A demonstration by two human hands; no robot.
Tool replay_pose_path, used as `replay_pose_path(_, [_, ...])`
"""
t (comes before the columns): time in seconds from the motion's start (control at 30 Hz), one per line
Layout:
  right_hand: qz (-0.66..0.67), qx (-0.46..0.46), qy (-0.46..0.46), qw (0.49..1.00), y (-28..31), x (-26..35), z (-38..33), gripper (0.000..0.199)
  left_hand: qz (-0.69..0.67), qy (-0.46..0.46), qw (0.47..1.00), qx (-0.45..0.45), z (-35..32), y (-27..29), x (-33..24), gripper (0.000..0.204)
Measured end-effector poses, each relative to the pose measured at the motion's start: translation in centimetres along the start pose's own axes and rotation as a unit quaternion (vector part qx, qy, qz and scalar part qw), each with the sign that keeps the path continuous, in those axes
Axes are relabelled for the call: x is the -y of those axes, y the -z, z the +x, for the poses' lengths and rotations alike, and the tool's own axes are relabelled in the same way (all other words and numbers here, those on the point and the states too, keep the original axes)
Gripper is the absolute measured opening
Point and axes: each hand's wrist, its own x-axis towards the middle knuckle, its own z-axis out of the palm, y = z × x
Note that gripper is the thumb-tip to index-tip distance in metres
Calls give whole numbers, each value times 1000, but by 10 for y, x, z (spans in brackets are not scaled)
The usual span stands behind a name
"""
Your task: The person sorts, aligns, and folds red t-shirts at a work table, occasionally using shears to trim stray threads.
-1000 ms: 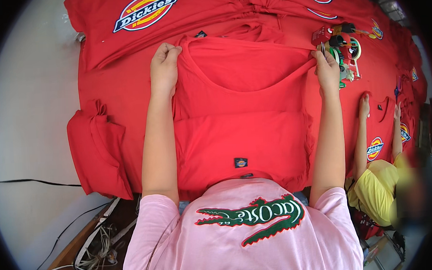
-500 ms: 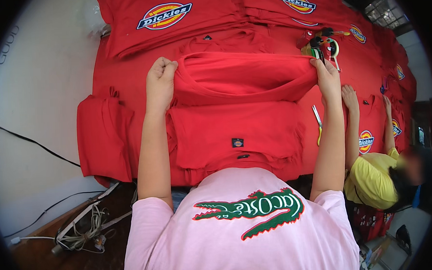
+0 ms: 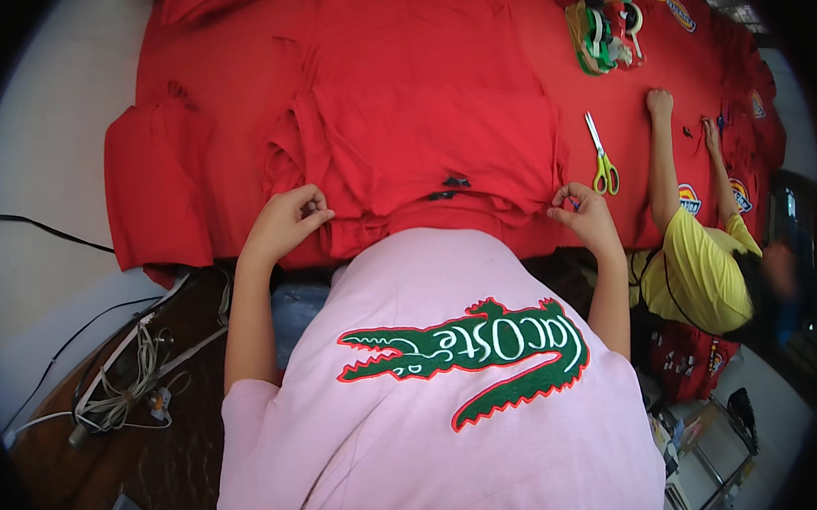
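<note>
A red T-shirt [image 3: 430, 138] lies spread over other red shirts on the table in front of me, its dark neck label near my body. My left hand [image 3: 287, 222] is closed at the shirt's near left corner, thumb and forefinger pinching the cloth edge. At the near right corner my right hand [image 3: 589, 218] pinches the edge in the same way, its fingertips meeting the cloth. Beyond my right hand lie scissors [image 3: 602, 166] with yellow-green handles, which neither hand touches.
A folded red garment [image 3: 157, 185] hangs over the table's left edge. Tape rolls and small tools fill a clear container [image 3: 605, 37] at the far right. On the right, a person in a yellow shirt [image 3: 700, 272] works over red shirts. Bundled cables [image 3: 134, 385] lie lower left.
Both hands have come down toward my body from the raised, stretched shirt opening. The shirt now lies flat over the pile. My view has tilted nearer, and the co-worker's hands have shifted.
</note>
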Motion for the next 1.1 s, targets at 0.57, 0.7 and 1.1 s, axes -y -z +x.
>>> replay_pose_path(0.57, [86,-96,-42,991,-18,-1,23,23,118,-29,964,-236,37,-80,-14,60])
replay_pose_path(0.7, [80,-114,-35,990,-12,-17,21,21,-102,-22,959,-264,35,-72,22,48])
replay_pose_path(1.1, [115,-84,-64,988,-12,-18,23,23,-295,109,930,-191,-3,-48,40,22])
